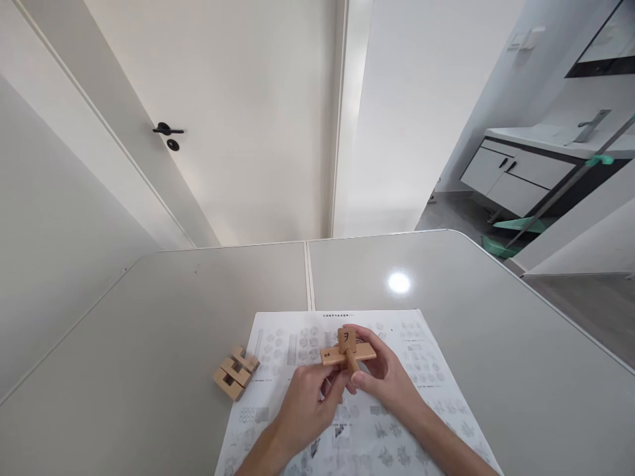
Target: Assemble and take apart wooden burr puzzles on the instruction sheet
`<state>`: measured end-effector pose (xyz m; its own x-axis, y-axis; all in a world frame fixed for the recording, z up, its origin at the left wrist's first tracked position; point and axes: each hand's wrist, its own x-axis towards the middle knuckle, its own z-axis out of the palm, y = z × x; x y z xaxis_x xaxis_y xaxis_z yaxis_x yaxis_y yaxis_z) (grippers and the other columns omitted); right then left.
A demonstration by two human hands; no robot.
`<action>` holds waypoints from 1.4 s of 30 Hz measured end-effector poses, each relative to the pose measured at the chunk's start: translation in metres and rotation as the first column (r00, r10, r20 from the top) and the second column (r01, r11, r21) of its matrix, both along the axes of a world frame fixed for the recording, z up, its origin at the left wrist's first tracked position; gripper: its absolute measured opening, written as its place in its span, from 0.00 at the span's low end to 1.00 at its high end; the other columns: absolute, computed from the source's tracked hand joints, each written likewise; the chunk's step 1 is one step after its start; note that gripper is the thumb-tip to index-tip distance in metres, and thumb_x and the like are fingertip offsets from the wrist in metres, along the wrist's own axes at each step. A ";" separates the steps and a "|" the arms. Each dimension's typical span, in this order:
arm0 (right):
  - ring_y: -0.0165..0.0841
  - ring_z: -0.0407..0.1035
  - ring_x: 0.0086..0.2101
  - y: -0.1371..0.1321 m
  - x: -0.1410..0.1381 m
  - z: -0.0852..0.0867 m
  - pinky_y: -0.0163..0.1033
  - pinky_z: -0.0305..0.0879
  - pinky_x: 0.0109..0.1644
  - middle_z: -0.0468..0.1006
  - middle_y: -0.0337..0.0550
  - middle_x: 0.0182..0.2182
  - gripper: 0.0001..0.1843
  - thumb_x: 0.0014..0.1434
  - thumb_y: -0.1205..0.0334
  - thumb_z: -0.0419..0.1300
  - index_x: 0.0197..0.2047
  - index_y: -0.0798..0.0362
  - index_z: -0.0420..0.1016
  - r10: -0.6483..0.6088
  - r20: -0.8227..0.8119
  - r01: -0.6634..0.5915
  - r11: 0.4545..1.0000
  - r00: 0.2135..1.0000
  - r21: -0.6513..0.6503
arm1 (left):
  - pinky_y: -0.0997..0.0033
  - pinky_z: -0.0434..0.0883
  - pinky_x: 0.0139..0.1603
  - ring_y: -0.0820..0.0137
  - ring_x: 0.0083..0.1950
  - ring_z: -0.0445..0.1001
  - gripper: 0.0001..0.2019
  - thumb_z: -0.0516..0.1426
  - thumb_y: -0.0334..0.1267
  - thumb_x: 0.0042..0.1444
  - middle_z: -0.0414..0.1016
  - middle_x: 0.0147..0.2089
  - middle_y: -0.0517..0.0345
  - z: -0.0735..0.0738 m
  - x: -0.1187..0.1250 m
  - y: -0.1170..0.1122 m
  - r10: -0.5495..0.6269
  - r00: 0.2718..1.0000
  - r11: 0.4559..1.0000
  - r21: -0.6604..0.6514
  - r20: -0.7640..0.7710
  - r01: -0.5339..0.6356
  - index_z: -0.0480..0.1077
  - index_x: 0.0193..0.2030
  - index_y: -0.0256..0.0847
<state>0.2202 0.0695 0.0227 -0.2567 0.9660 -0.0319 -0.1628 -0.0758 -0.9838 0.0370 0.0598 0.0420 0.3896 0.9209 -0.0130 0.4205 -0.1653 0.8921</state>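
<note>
Both hands hold a small wooden puzzle cross [347, 351] made of notched, numbered bars, lifted just above a printed instruction sheet [426, 390]. My left hand [310, 400] pinches its lower left side with closed fingers. My right hand [384, 373] wraps round its right side and underside, thumb on the lower bar. Left of the sheet, a group of loose notched wooden puzzle pieces [235, 371] lies on the grey table [149, 344], apart from both hands.
The table has a seam down its middle and a rounded far right corner. Beyond it stand a white door with a black handle [167, 131] and, to the right, a sink cabinet [520, 175] and a green mop [510, 238] on the floor.
</note>
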 end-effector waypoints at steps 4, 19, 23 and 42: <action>0.38 0.75 0.29 0.001 -0.001 0.002 0.52 0.77 0.44 0.78 0.42 0.36 0.39 0.55 0.38 0.71 0.64 0.43 0.67 0.066 -0.044 -0.066 0.998 0.997 -0.007 | 0.75 0.67 0.29 0.73 0.25 0.72 0.19 0.50 0.45 0.72 0.78 0.27 0.60 -0.004 0.001 0.000 0.012 1.000 1.000 -0.015 0.009 -0.012 0.76 0.35 0.41; 0.52 0.73 0.55 -0.002 0.088 0.008 0.53 0.72 0.55 0.77 0.50 0.59 0.38 0.55 0.37 0.68 0.64 0.44 0.70 -0.364 0.585 0.288 0.931 0.725 0.223 | 0.41 0.71 0.59 0.44 0.63 0.67 0.27 0.60 0.54 0.59 0.69 0.59 0.42 -0.016 -0.103 -0.029 0.654 0.632 0.722 0.593 -0.416 -0.357 0.68 0.61 0.44; 0.52 0.74 0.52 -0.004 0.103 -0.007 0.51 0.73 0.51 0.78 0.52 0.56 0.39 0.53 0.35 0.67 0.61 0.48 0.72 -0.435 0.659 0.365 0.896 0.613 0.252 | 0.36 0.65 0.64 0.41 0.66 0.63 0.36 0.59 0.61 0.57 0.65 0.65 0.38 -0.022 -0.129 -0.029 0.683 0.528 0.720 0.585 -0.504 -0.374 0.62 0.64 0.40; 0.54 0.65 0.59 -0.041 0.107 -0.004 0.54 0.72 0.50 0.70 0.56 0.60 0.28 0.66 0.38 0.55 0.61 0.47 0.68 -0.668 0.546 0.389 0.742 0.506 0.546 | 0.54 0.76 0.51 0.51 0.53 0.76 0.24 0.63 0.57 0.57 0.75 0.51 0.49 -0.006 -0.120 -0.046 0.653 0.638 0.678 0.690 -0.407 -0.254 0.71 0.53 0.44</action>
<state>0.3271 0.0285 0.0189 0.2704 0.8900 0.3671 0.6457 0.1151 -0.7548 -0.0825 0.0140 0.0364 0.0056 0.8832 0.4689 0.9586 -0.1382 0.2489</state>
